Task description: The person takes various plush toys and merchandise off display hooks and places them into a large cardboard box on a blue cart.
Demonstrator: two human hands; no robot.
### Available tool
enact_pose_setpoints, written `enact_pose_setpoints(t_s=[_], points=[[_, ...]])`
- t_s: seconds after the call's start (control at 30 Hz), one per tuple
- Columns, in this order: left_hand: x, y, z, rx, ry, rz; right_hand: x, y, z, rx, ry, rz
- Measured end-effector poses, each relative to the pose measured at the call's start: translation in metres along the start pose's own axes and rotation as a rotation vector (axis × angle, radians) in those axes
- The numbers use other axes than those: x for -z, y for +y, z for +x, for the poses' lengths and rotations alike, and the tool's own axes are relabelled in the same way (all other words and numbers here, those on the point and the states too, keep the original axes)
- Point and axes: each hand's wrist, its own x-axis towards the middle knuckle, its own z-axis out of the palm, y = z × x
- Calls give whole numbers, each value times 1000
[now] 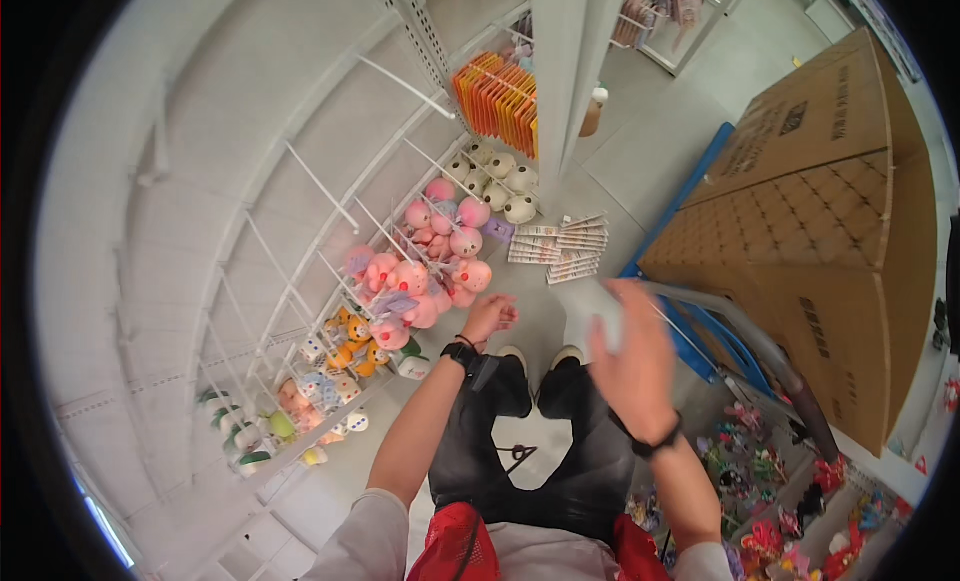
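My left hand (491,317), half curled with nothing visible in it, is beside the pink plush toys (409,277) that hang from white rack hooks. Blurred by motion, my right hand (636,363) is raised with its thumb and fingers apart, and I see nothing gripped in it. A pale, translucent sheet-like thing (589,311) shows just past its thumb; I cannot tell what it is or whether the hand touches it. Flat printed packets (562,245) lie in overlapping stacks on the floor ahead of my shoes.
White round plush heads (499,179) and orange flat packs (495,100) hang farther along the rack. Bare hooks (322,187) jut out at left. A large cardboard box (780,236) rests on a blue trolley (679,198) at right. Colourful small goods (757,476) fill low bins.
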Motion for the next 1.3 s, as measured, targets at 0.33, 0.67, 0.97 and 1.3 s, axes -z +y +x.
enact_pose_setpoints(t_s=[0.33,0.67,0.97,1.3], points=[[40,-56,184,-195,59,-234,-389,206,218,300,-86,-304],[69,-74,287,-717,375,508,-442,318,191,-1,-291,-269],[24,-47,386,-865,675,799,-444,326,178,90,-298,-132],[19,-68,374,-849,728,671,-501,331,265,339,94,151]])
